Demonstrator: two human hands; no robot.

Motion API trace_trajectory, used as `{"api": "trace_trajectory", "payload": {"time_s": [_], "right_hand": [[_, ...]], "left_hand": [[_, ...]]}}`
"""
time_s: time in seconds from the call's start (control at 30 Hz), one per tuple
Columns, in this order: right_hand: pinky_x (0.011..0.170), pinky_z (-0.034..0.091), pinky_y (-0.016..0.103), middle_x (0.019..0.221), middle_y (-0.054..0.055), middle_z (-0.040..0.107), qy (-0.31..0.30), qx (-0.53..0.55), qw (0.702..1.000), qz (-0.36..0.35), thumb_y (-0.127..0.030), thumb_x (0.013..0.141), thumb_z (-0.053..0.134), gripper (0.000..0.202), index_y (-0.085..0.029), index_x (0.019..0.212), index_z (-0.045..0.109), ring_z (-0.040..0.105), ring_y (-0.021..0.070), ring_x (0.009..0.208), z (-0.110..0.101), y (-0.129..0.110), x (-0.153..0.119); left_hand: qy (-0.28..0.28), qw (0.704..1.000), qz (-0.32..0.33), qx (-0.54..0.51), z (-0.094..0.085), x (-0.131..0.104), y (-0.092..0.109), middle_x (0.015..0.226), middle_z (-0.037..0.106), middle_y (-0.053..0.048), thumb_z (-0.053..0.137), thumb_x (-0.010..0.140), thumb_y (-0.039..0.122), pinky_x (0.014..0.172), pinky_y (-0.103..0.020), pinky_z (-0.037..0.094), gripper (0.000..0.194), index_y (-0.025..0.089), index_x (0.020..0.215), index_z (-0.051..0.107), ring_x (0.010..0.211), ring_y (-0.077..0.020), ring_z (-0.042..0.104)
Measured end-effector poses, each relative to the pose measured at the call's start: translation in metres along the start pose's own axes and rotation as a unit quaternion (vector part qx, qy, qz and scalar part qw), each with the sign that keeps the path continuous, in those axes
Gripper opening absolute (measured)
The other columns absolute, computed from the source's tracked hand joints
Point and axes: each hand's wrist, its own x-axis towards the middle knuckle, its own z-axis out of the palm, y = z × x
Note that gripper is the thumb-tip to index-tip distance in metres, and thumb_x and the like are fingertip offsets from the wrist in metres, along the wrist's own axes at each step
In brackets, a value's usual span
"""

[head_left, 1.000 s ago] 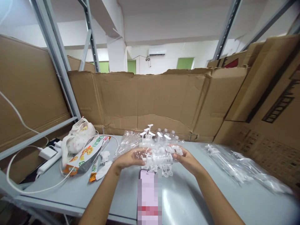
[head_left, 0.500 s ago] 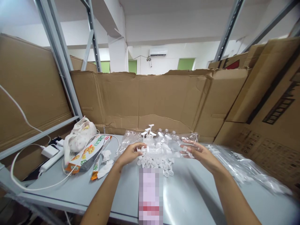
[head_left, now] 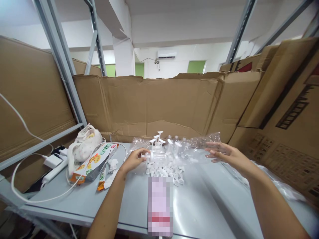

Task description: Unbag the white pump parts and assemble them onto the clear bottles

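**Ribbed tube [head_left: 159, 156] held above a grey bench [head_left: 199, 212]**

Your left hand [head_left: 135, 160] has its grip clamped, thumb against fingers, on the white end of the ribbed tube, which is clear and lies roughly level, pointing away to the right. Your right hand [head_left: 221, 152] is well apart from it; its thumb and fingers are spread. Thin clear plastic film [head_left: 211, 137] shows around your right fingertips, though whether they touch it you cannot tell from this view.

Just below the tube, a heap of small white pieces [head_left: 169, 170] lies on the bench. Behind it stand several white T-shaped handles [head_left: 159, 141], with clear bottles [head_left: 176, 138] beside them, partly hidden by film. Nearer to you than the heap lies a phone [head_left: 160, 205], its screen blurred into blocks.

To the left of your left hand are a crumpled tissue [head_left: 113, 164], an orange-ended wrapper [head_left: 101, 184] and a printed snack box [head_left: 96, 162]. A pale cloth bag [head_left: 83, 147] rests behind the box; farther left are a white charger [head_left: 53, 160] and a cable [head_left: 11, 186]. Under and beyond your right forearm lie clear plastic bags [head_left: 276, 184]. A cardboard wall [head_left: 159, 106] closes off the back.
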Motion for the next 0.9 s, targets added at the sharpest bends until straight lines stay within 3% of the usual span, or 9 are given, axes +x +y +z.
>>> {"api": "trace_trajectory", "payload": {"time_s": [0.27,0.43,0.53,0.63,0.77,0.83,0.9], "right_hand": [[0.076,0.052,0.036,0.108,0.011,0.067,-0.002,-0.104,0.994,-0.04,-0.047,0.069,0.068,0.048,-0.026,0.112,0.058,0.063,0.0299,0.094,-0.015,-0.004,-0.003],[0.085,0.049,0.035,0.117,0.009,0.064,0.024,-0.189,0.979,-0.076,-0.049,0.072,0.064,0.048,-0.027,0.115,0.056,0.062,0.0283,0.099,-0.024,-0.013,-0.014],[0.087,0.048,0.034,0.12,0.009,0.061,0.042,-0.209,0.972,-0.094,-0.052,0.072,0.062,0.047,-0.027,0.112,0.058,0.06,0.0283,0.103,-0.029,-0.019,-0.024],[0.086,0.05,0.036,0.119,0.008,0.062,0.068,-0.196,0.973,-0.101,-0.054,0.069,0.064,0.047,-0.028,0.108,0.061,0.061,0.0296,0.102,-0.037,-0.019,-0.033],[0.077,0.055,0.038,0.113,0.01,0.065,0.074,-0.099,0.988,-0.094,-0.05,0.066,0.069,0.052,-0.028,0.112,0.058,0.065,0.0301,0.095,-0.047,-0.013,-0.039],[0.072,0.057,0.036,0.111,0.011,0.066,0.067,-0.055,0.991,-0.099,-0.049,0.066,0.07,0.052,-0.028,0.113,0.058,0.066,0.0296,0.092,-0.048,-0.009,-0.038],[0.07,0.057,0.035,0.112,0.011,0.065,0.053,-0.024,0.993,-0.1,-0.047,0.067,0.07,0.051,-0.027,0.113,0.058,0.066,0.0295,0.092,-0.048,-0.003,-0.035]], "left_hand": [[0.012,1.0,-0.002,-0.017,-0.011,0.002,-0.005,0.093,0.065,-0.003,0.063,0.065,0.016,0.071,-0.024,0.04,0.028,0.021,0.092,0.067,0.081,-0.0164,0.055],[0.037,0.999,0.014,0.006,-0.021,-0.004,0.008,0.089,0.064,-0.003,0.064,0.066,0.018,0.071,-0.025,0.04,0.025,0.02,0.09,0.067,0.079,-0.016,0.054],[0.086,0.995,0.005,0.047,-0.029,-0.019,0.016,0.091,0.066,-0.003,0.062,0.067,0.021,0.072,-0.026,0.041,0.023,0.021,0.09,0.068,0.078,-0.0166,0.054],[0.152,0.981,0.006,0.121,-0.037,-0.04,0.018,0.098,0.066,-0.002,0.056,0.072,0.022,0.08,-0.029,0.043,0.024,0.024,0.094,0.066,0.088,-0.0187,0.057],[0.203,0.945,0.029,0.255,-0.041,-0.063,0.002,0.111,0.064,-0.003,0.045,0.079,0.022,0.091,-0.033,0.043,0.031,0.023,0.106,0.06,0.104,-0.0203,0.057],[0.202,0.926,0.045,0.316,-0.038,-0.071,-0.011,0.114,0.063,-0.004,0.041,0.082,0.019,0.095,-0.035,0.042,0.032,0.021,0.108,0.059,0.107,-0.0203,0.057],[0.158,0.914,0.045,0.371,-0.033,-0.076,-0.021,0.116,0.063,-0.007,0.038,0.082,0.015,0.097,-0.037,0.041,0.034,0.019,0.108,0.059,0.109,-0.021,0.056]]}}
